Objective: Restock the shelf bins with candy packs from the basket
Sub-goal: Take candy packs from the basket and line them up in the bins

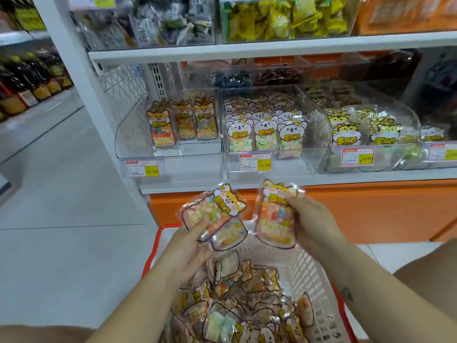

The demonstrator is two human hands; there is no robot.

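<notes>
Down at six o'clock, the basket (305,271) holds loose candy packs (247,305) — above it the left hand (189,248) has its fingers curled round two packs (212,214), and the right hand (312,219) pinches a third pack (273,219). Clear shelf bins (133,142) stand at twelve o'clock — the leftmost part-filled.

The candy packs (215,212) showed orange-yellow cartoon cat headers over pastel multicolour sweets. The basket (304,271) had white lattice walls, red rim. Orange shelf base (358,209); price tags (142,168) white, yellow-panelled, red-edged.
</notes>
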